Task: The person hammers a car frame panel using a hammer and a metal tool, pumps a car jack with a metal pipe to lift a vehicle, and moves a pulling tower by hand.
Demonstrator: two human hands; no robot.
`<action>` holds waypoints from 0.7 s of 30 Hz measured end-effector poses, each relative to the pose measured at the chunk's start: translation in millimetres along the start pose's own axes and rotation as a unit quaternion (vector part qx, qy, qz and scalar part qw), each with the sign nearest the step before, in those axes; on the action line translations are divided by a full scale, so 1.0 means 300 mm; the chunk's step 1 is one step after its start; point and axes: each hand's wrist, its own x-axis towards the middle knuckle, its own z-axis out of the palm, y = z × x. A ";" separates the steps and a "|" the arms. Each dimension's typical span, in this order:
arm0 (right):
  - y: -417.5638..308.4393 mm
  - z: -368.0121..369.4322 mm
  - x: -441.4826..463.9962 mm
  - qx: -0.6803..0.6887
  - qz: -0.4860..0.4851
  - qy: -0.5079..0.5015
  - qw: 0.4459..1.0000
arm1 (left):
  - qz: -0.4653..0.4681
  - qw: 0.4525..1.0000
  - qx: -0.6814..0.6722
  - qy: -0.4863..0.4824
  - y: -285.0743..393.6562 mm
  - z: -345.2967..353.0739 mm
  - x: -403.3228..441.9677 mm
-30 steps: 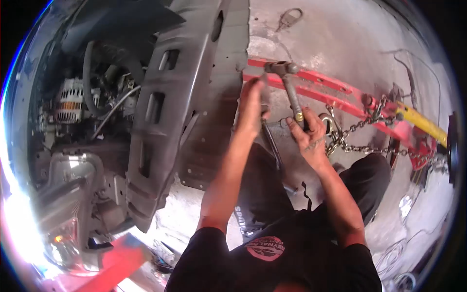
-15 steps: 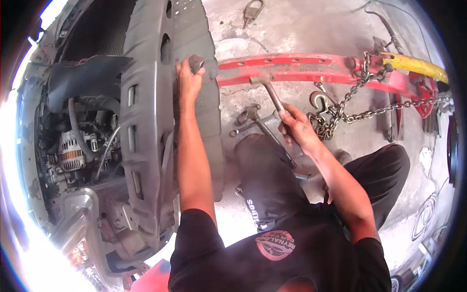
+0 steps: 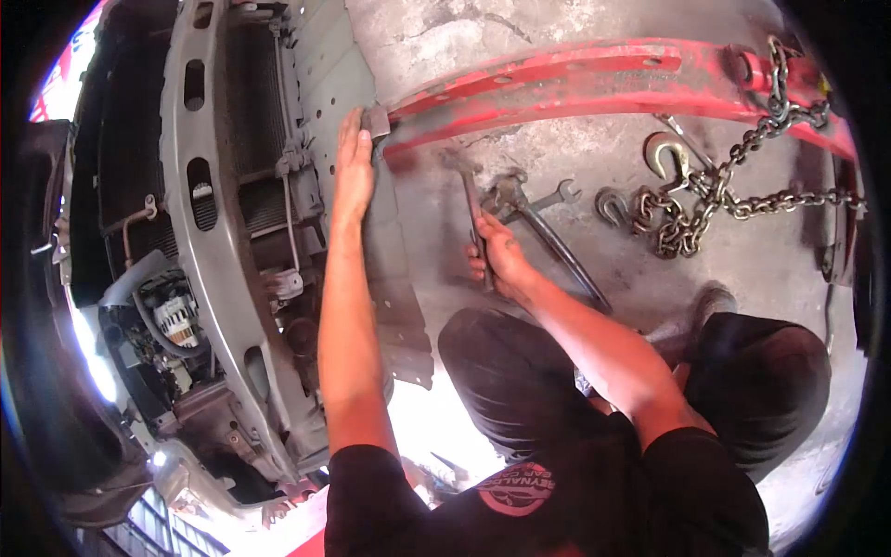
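My left hand (image 3: 352,181) is at the edge of a grey sheet-metal panel (image 3: 325,65) on the car's front end. Its fingers hold a small dark metal block (image 3: 376,121) against that edge, beside the red beam. In my right hand (image 3: 503,252) is a hammer (image 3: 471,190), gripped by the handle, its head slightly blurred and apart from the panel. Just right of it, a larger hammer (image 3: 554,243) lies on the floor with an open-end wrench (image 3: 558,194) beside its head.
A long red steel beam (image 3: 557,79) crosses the floor from the panel to the right. A chain (image 3: 705,213) with a large hook (image 3: 665,156) lies in a heap below it. To the left, the grey bumper bar (image 3: 206,278) stands before the radiator (image 3: 255,121).
The view has shifted, showing more of the bumper bar and radiator. My right hand has brought the hammer left, closer to the panel. My left hand stays at the panel edge with the block.
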 end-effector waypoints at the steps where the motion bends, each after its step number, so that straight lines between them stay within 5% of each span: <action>1: 0.011 0.026 0.038 -0.016 0.025 0.079 0.996 | -0.020 1.000 0.014 -0.003 0.010 0.004 -0.006; 5: -0.092 0.228 0.030 -0.009 0.053 -0.143 0.988 | -0.082 0.990 -0.112 -0.040 0.082 -0.036 -0.006; 8: -0.081 0.046 0.021 -0.249 -0.021 -0.142 0.958 | -0.018 1.000 0.011 -0.002 0.057 0.003 -0.024; 14: 0.124 0.065 0.101 0.081 0.069 0.104 0.989 | -0.024 0.999 -0.032 -0.024 0.051 -0.010 -0.027; 17: -0.078 0.275 -0.019 0.011 0.003 -0.086 0.996 | -0.078 0.992 -0.084 -0.045 0.054 -0.035 -0.015; 21: -0.016 0.058 0.003 -0.073 0.011 -0.073 0.995 | -0.075 0.996 0.005 -0.052 0.042 -0.033 -0.030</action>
